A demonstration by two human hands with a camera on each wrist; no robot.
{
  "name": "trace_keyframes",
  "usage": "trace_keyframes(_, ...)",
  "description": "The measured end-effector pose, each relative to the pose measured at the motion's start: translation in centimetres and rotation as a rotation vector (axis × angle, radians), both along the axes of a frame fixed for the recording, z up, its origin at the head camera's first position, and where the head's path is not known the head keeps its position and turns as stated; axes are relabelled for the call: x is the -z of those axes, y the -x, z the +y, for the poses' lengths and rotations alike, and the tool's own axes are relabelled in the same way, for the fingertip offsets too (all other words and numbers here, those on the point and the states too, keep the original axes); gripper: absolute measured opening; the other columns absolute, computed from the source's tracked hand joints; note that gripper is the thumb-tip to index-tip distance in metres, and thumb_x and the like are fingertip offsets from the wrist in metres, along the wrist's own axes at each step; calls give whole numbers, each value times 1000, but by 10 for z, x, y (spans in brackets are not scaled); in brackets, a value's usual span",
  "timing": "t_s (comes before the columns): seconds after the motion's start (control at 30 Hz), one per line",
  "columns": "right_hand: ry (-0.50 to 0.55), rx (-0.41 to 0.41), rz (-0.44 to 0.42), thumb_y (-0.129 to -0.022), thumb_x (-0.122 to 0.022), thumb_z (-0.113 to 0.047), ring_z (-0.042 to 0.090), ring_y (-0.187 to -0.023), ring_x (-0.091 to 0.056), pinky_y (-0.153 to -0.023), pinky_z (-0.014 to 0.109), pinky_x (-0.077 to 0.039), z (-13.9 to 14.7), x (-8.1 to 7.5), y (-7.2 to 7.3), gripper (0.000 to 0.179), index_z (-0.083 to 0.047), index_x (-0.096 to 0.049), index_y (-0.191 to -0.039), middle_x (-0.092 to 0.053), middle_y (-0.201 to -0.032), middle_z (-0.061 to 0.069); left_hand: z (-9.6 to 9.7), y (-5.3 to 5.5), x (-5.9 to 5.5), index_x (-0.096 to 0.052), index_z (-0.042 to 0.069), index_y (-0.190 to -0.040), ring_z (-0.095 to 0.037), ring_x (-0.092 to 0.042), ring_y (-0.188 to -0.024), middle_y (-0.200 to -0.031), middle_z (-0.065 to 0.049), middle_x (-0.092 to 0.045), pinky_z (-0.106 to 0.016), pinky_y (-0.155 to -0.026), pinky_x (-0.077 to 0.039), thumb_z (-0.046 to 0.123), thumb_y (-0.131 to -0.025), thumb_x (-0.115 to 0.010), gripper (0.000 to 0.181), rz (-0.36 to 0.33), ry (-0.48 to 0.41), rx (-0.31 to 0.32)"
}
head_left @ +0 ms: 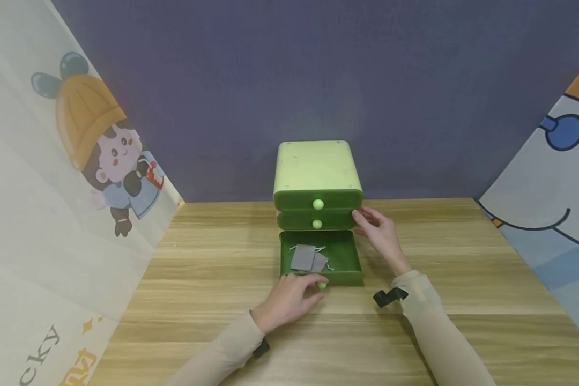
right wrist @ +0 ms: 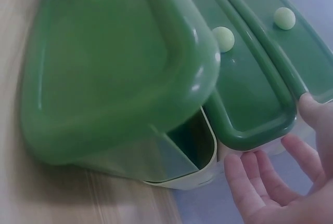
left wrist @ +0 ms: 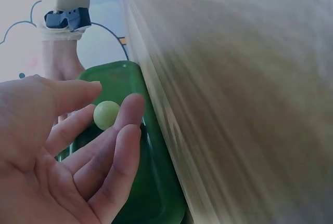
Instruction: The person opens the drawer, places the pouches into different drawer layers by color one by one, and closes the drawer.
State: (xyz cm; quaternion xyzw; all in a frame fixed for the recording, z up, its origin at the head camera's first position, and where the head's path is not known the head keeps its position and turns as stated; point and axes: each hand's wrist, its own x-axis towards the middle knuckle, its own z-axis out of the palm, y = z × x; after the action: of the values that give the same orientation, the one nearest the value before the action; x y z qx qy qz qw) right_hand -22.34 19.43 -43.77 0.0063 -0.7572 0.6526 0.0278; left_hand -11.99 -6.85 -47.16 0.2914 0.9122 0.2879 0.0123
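A small cabinet [head_left: 317, 166] with a light green shell and three dark green drawers stands on the table. Its bottom drawer [head_left: 344, 257] is pulled out, and grey drawstring pouches [head_left: 303, 257] lie inside on the left. At that drawer's front, my left hand [head_left: 291, 300] has its thumb and loosely bent fingers spread about the round knob [left wrist: 106, 115], without a clear pinch on it. My right hand [head_left: 378, 233] is at the cabinet's right side by the middle drawer [right wrist: 250, 89]. Its fingers [right wrist: 268, 182] touch or nearly touch the side, with the thumb near the front edge.
The wooden table [head_left: 212, 257] extends to both sides of the cabinet. A dark purple wall [head_left: 222, 96] rises right behind it. Printed panels with cartoon figures border the left and right. Each wrist wears a black device [head_left: 390, 296].
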Motion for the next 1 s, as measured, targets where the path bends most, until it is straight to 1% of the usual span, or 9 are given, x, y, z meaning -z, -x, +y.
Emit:
trace_keyframes(0.07, 4, 3, 1, -105, -68, -41, 5, -107, -69, -97, 28, -61, 0, 1, 1, 69, 1, -48, -157, -55, -153, 26, -1, 1, 0, -75, 21, -130, 5, -44, -50, -107, -1, -83, -16, -59, -44, 24, -100, -76, 30, 4, -16, -15)
trace_keyframes(0.1, 6, 4, 2, -105, -68, -41, 1, -104, -68, -96, 28, -61, 0, 1, 1, 69, 1, -48, -157, -55, -152, 26, -1, 1, 0, -76, 22, -129, 4, -41, -49, -101, -1, -83, -16, -57, -42, 24, -100, -76, 29, 6, -23, -24)
trace_keyframes(0.2, 12, 6, 4, -105, -68, -40, -1, -102, -68, -96, 27, -61, 0, 1, 1, 69, 1, -49, -156, -55, -152, 26, -2, 3, -1, -78, 23, -124, 4, -35, -47, -83, 2, -78, -17, -52, -38, 23, -100, -76, 25, 38, -42, -54)
trace_keyframes(0.27, 20, 6, 5, -105, -68, -39, -2, -101, -68, -95, 27, -61, 0, 1, 1, 68, 1, -48, -156, -55, -151, 27, -2, 4, -2, -80, 24, -121, 4, -34, -47, -80, 4, -76, -18, -51, -36, 24, -99, -76, 22, 55, -50, -72)
trace_keyframes(0.3, 23, 5, 5, -106, -68, -39, -2, -101, -68, -95, 26, -61, 0, 2, 1, 68, 2, -48, -156, -55, -151, 27, -2, 5, -2, -81, 25, -120, 4, -33, -47, -80, 4, -77, -18, -50, -36, 24, -99, -77, 21, 61, -52, -78)
trace_keyframes(0.43, 31, 3, 6, -106, -67, -38, -4, -99, -68, -95, 26, -61, 0, 2, 1, 67, 2, -48, -156, -54, -151, 27, -2, 6, -2, -82, 26, -117, 4, -33, -48, -98, 5, -83, -18, -51, -35, 24, -98, -78, 19, 73, -55, -90)
trace_keyframes(0.67, 27, 3, 0, -106, -67, -38, -3, -100, -68, -101, 35, -59, -1, 1, 1, 67, 1, -48, -157, -54, -152, 26, -2, 10, 0, -82, 26, -118, 3, -32, -46, -93, 5, -81, -18, -49, -35, 24, -99, -78, 20, 55, -60, -89)
trace_keyframes(0.77, 32, 1, -6, -105, -68, -39, -3, -100, -68, -103, 37, -58, 0, 0, 1, 68, 0, -48, -157, -54, -152, 26, -3, 11, -1, -82, 25, -118, 3, -34, -46, -95, 4, -82, -18, -50, -36, 24, -99, -77, 20, 46, -63, -90)
trace_keyframes(1.0, 35, -1, -21, -105, -68, -41, -3, -101, -68, -104, 37, -58, 0, 0, 1, 69, -1, -47, -158, -53, -153, 25, -3, 14, -4, -82, 26, -118, 4, -42, -52, -104, 3, -83, -17, -54, -39, 26, -99, -77, 20, 42, -56, -89)
